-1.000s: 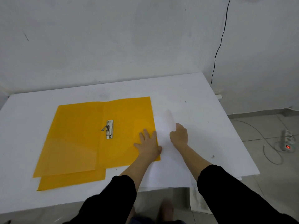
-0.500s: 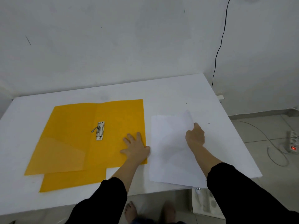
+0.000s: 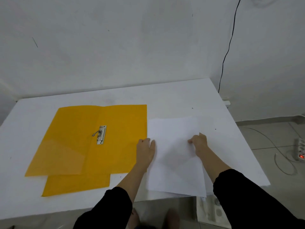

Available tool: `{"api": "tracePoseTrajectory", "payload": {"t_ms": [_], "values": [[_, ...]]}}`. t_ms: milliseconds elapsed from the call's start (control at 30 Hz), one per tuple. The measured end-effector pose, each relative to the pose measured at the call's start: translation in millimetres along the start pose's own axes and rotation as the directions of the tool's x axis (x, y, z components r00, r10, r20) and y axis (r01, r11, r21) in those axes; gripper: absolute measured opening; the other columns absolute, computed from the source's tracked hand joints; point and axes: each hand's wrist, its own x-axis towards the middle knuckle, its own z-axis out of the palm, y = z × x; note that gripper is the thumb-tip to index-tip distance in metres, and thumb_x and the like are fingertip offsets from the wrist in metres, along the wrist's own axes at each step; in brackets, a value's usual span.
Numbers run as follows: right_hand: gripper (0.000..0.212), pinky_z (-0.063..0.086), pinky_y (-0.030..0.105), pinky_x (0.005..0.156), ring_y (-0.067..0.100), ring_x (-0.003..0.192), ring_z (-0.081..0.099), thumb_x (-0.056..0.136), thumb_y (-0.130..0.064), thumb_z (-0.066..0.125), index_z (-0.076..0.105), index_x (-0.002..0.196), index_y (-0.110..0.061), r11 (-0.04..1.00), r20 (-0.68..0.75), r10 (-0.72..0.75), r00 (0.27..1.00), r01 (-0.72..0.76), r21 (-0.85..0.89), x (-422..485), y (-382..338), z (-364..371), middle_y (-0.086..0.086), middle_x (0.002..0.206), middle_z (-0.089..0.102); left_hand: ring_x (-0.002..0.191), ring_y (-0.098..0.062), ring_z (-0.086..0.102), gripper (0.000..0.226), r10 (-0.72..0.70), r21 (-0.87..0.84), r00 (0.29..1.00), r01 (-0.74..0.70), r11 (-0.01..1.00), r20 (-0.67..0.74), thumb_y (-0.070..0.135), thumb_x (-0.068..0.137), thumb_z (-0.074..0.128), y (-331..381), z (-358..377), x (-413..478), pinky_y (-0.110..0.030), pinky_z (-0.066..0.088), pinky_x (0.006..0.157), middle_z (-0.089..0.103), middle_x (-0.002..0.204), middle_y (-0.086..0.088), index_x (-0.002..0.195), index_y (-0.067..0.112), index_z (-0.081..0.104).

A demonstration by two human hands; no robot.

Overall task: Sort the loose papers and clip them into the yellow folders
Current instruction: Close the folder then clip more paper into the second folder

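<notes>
A white tabletop [image 3: 181, 100] carries an open yellow folder [image 3: 74, 142], a second folder [image 3: 77, 184] beneath it, and papers [image 3: 175, 162] just right. The left hand [image 3: 146, 150] lies flat at the papers' left edge; the right hand [image 3: 198, 142] is curled on them, its grip unclear. A metal clip [image 3: 101, 134] sits mid-folder.

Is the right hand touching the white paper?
Touching. In the head view the right hand rests on top of the white paper, fingers curled down onto the sheet with no gap showing beneath them.

White table [image 3: 173, 98], black wall cable [image 3: 228, 47] — power strip [image 3: 301, 150] on floor
</notes>
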Motion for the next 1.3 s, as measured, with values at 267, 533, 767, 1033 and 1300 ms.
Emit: {"api": "tracePoseTrajectory", "payload": {"t_ms": [267, 533, 767, 1033, 1300], "values": [[0.021, 0.049, 0.042, 0.077, 0.033, 0.086, 0.055, 0.07, 0.01, 0.065, 0.061, 0.086, -0.004, 0.984, 0.154, 0.026, 0.988, -0.052, 0.17, -2, -1, -15, 0.017, 0.098, 0.061, 0.093, -0.033, 0.067, 0.038, -0.254, -0.628, 0.903, 0.425, 0.652, 0.348, -0.004, 0.075, 0.074, 2, -16, 12, -0.036, 0.057, 0.071, 0.067, 0.117, -0.021, 0.111, -0.006, 0.063], [0.05, 0.05, 0.051, 0.093, 0.037, 0.101, 0.061, 0.075, 0.016, 0.059, 0.059, 0.119, -0.008, 0.924, 0.405, -0.27, 0.873, 0.118, 0.363, -21, -50, -25, 0.015, 0.112, 0.065, 0.089, -0.031, 0.069, 0.042, -0.103, -0.75, 0.941, 0.319, 0.58, 0.322, -0.009, 0.07, 0.071, 25, -55, 37, -0.035, 0.057, 0.07, 0.071, 0.107, -0.013, 0.11, 0.004, 0.066], [0.046, 0.053, 0.048, 0.089, 0.032, 0.093, 0.066, 0.068, 0.023, 0.06, 0.068, 0.097, -0.011, 0.828, 0.388, -0.524, 0.758, 0.346, 0.442, -49, -78, -38, 0.012, 0.098, 0.07, 0.073, -0.019, 0.07, 0.042, 0.038, -0.811, 0.994, 0.06, 0.583, 0.101, -0.001, 0.052, 0.067, 51, -96, 31, -0.031, 0.057, 0.062, 0.075, 0.083, 0.001, 0.091, 0.014, 0.07], [0.048, 0.056, 0.026, 0.074, 0.009, 0.088, 0.067, 0.054, -0.003, 0.073, 0.07, 0.092, -0.031, 0.799, 0.552, -0.58, 0.599, 0.552, 0.241, -69, -80, -44, -0.011, 0.089, 0.071, 0.065, -0.001, 0.057, 0.052, 0.134, -0.752, 0.99, -0.114, 0.649, -0.035, -0.002, 0.045, 0.051, 56, -104, 12, -0.022, 0.046, 0.056, 0.062, 0.08, -0.002, 0.095, 0.005, 0.063], [0.041, 0.056, 0.028, 0.076, 0.013, 0.087, 0.068, 0.068, 0.002, 0.076, 0.076, 0.085, -0.035, 0.702, 0.477, -0.691, 0.543, 0.662, 0.263, -79, -100, -51, -0.013, 0.086, 0.075, 0.053, 0.007, 0.045, 0.034, 0.149, -0.729, 0.982, -0.186, 0.659, -0.116, -0.001, 0.053, 0.044, 68, -107, 15, -0.015, 0.036, 0.046, 0.054, 0.067, -0.001, 0.082, 0.0, 0.062]]}}
